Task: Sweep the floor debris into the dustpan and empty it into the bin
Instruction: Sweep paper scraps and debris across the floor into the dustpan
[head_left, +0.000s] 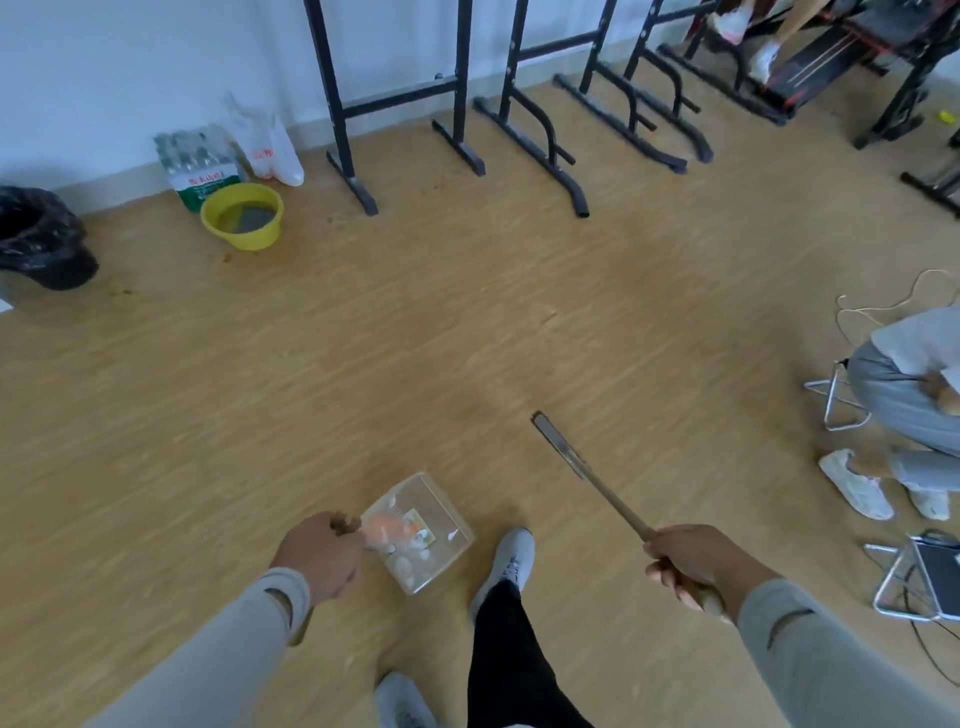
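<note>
Left hand grips the loaded dustpan, right hand the broom handle; tilt it walking to the bin and debris spills.

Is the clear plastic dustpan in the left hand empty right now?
No, the clear plastic dustpan, gripped by the left hand, holds orange and white scraps of debris.
</note>
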